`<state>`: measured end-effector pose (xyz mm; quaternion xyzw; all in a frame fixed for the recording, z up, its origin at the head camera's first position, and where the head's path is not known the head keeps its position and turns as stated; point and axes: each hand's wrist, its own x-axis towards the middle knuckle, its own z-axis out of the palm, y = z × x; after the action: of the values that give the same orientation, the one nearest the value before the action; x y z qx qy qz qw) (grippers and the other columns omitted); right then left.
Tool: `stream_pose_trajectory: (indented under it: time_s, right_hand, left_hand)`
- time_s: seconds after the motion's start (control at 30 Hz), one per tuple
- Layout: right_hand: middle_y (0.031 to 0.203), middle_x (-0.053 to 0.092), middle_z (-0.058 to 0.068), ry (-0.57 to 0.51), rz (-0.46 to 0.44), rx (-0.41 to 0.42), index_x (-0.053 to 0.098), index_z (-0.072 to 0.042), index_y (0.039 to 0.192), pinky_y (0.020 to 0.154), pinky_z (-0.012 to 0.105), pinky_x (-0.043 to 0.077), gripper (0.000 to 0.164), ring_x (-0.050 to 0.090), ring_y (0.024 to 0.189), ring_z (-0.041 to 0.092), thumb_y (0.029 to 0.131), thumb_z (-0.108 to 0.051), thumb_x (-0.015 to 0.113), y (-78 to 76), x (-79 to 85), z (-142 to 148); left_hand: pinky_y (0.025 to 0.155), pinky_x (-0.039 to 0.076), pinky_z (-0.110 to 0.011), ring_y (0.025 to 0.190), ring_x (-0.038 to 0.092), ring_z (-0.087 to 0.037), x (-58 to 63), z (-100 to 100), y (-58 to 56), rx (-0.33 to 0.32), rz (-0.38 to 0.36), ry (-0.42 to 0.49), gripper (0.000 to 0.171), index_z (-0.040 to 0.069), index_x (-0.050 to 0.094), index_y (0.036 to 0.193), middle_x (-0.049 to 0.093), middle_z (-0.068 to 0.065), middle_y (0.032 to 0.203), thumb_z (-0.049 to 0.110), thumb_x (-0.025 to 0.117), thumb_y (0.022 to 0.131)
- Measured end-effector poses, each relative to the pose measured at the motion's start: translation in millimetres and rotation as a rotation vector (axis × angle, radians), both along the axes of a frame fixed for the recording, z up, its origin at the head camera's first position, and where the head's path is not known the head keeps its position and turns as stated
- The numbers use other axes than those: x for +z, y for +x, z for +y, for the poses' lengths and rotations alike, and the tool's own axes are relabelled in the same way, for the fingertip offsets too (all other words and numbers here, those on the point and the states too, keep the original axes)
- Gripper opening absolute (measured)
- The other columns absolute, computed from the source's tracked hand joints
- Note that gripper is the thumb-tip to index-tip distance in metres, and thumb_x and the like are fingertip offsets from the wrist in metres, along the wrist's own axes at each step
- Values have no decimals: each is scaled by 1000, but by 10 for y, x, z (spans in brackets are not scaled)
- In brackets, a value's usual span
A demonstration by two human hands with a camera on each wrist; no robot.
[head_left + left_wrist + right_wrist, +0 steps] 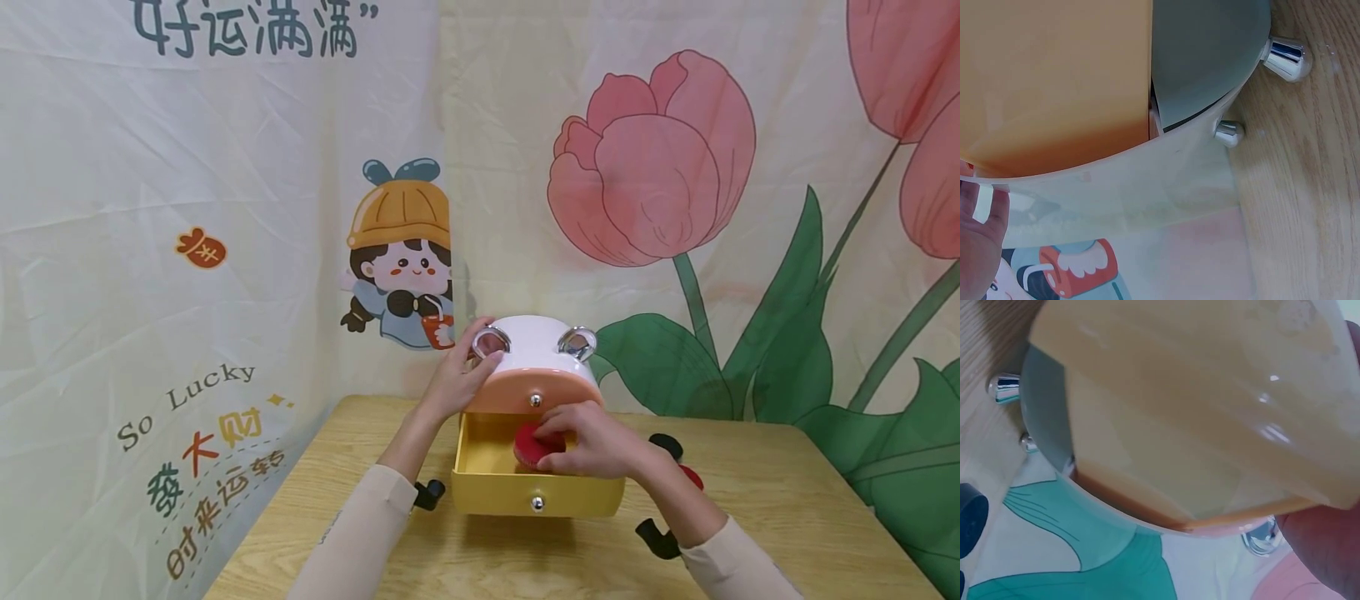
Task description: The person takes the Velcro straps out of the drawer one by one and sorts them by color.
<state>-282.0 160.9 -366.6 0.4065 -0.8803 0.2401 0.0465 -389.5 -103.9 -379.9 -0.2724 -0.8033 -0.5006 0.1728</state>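
Left hand point(456, 379) on box point(534, 340), at upper left corner by the ring-shaped silver ear point(492, 342); thumb in front, fingers round the back, gripping that corner, thumb and fingers apart with box between them. Right hand point(597, 442) over yellow drawer point(491, 495), thumb and fingers clamped on red disc point(529, 450). Disc is within the drawer's opening, toward the middle; can't tell if it touches the drawer floor. Drawer is pulled out at the front, silver knob point(537, 503) on its face. Orange drawer point(506, 388) above it is pushed in, with its own knob point(536, 401). Box has a white top, 2 ears; left wrist view shows 2 silver feet point(1289, 59) on table point(525, 571). Also on table: 1 black piece point(431, 494) just left of the drawer, 1 curved black piece point(658, 540) near the right forearm, 1 black round piece point(666, 447) further back, and 1 red piece point(692, 477) beside it, partly behind the forearm. Cloth point(495, 125) behind has tulips, a cartoon figure, lettering.
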Motion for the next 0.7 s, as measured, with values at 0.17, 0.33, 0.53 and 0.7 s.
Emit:
stream_pose_trajectory:
  time_s: [0.17, 0.33, 0.53, 0.7]
  right_hand:
    - [128, 72, 1, -38, 22, -26, 79, -17, 119, 91, 32, 60, 35, 64, 119, 19, 88, -35, 83, 43, 52, 37]
    - [137, 68, 4, -44, 7, -70, 78, -18, 122, 94, 38, 59, 39, 59, 129, 26, 88, -37, 83, 77, 67, 50]
    - [140, 66, 5, -49, 8, -94, 78, -19, 123, 93, 40, 59, 41, 57, 131, 27, 87, -37, 83, 100, 74, 56]
    - [141, 65, 5, -54, 18, -107, 78, -19, 124, 91, 39, 60, 41, 56, 131, 28, 87, -36, 83, 113, 81, 62]
  left_hand:
    - [110, 50, -55, 126, 60, -31, 1, 8, -7, -7, 1, 13, 57, 45, 41, 153, 63, -7, 137, 45, 65, 101]
    - [111, 48, -56, 127, 60, -31, 0, 7, -1, -19, -4, 24, 57, 45, 42, 153, 63, -8, 137, 43, 66, 101]
    - [111, 48, -57, 125, 61, -31, -7, 8, -13, -26, 2, 37, 56, 45, 43, 152, 62, -9, 136, 42, 67, 101]
    - [111, 47, -58, 123, 61, -33, -11, 11, -33, -41, 1, 52, 55, 44, 44, 151, 62, -11, 134, 40, 67, 102]
